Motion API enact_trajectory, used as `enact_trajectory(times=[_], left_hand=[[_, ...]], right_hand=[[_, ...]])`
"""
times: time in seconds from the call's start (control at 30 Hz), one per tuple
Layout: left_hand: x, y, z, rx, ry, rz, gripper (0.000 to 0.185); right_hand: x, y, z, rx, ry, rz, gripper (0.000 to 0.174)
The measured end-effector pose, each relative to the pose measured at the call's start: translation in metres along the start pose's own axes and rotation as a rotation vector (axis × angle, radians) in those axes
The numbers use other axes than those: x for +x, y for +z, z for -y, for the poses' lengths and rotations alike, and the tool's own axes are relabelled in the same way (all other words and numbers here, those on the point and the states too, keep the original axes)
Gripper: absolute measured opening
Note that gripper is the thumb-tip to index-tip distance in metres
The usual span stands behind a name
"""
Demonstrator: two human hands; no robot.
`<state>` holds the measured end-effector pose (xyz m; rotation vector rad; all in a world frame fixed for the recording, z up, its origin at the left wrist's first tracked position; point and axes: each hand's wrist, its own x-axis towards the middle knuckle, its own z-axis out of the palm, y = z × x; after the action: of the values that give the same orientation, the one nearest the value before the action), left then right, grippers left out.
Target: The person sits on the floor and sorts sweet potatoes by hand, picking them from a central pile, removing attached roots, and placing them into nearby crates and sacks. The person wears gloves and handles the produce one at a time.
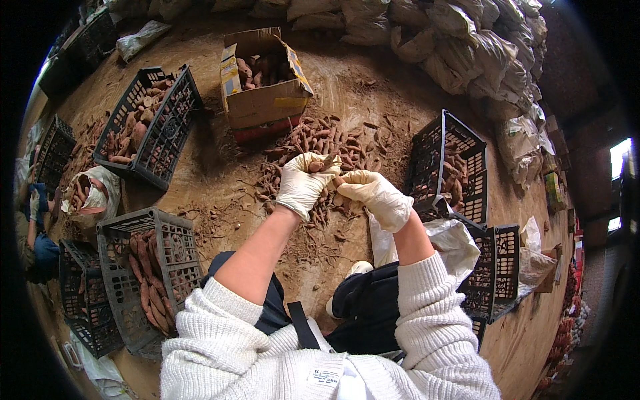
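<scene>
Both hands wear pale, soil-stained gloves and meet above a heap of small sweet potatoes [325, 132] on the floor. My left hand [302, 182] is closed around a small sweet potato [317, 166], whose tip shows past the fingers. Close beside it, my right hand [375, 195] pinches a small brownish root piece [338, 182] between thumb and fingertips. Whether that piece is joined to the sweet potato in my left hand is hidden by the fingers.
Beyond the heap stands a cardboard box [267, 102] of sweet potatoes. Black plastic crates [172, 127] of them stand left, with another crate [477, 165] right. A white sack [452, 245] lies by my right knee. Stacked sacks [450, 50] line the back. Another person's gloved hand [34, 204] shows far left.
</scene>
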<state>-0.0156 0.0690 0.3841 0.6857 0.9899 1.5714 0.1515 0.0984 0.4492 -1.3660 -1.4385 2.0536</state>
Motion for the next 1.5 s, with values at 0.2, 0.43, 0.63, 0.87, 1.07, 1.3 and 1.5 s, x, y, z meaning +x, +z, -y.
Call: enact_trajectory(times=[0.2, 0.43, 0.63, 0.87, 1.07, 1.3, 1.5], left_hand=[[0.0, 0.004, -0.006, 0.1, 0.004, -0.075, 0.017], [-0.004, 0.013, -0.022, -0.201, -0.311, -0.249, 0.022], [0.001, 0.0, -0.018, -0.339, -0.412, -0.209, 0.009], [-0.004, -0.016, -0.024, -0.539, -0.551, 0.038, 0.015], [-0.006, -0.005, -0.027, -0.592, -0.584, -0.015, 0.02], [-0.001, -0.008, -0.027, -0.581, -0.48, -0.234, 0.017], [0.006, -0.022, -0.021, -0.505, -0.562, -0.175, 0.019]], right_hand=[[0.001, 0.002, 0.001, -0.003, -0.019, -0.02, 0.022], [0.0, -0.001, 0.002, 0.029, -0.052, -0.075, 0.022], [-0.004, 0.001, 0.008, 0.133, -0.085, -0.124, 0.021], [0.005, -0.026, -0.008, 0.27, -0.176, 0.114, 0.032], [0.005, 0.007, -0.008, -0.091, -0.114, -0.024, 0.023], [0.003, 0.0, -0.006, 0.057, 0.019, 0.074, 0.023], [0.002, -0.004, -0.006, 0.091, -0.076, 0.059, 0.024]])
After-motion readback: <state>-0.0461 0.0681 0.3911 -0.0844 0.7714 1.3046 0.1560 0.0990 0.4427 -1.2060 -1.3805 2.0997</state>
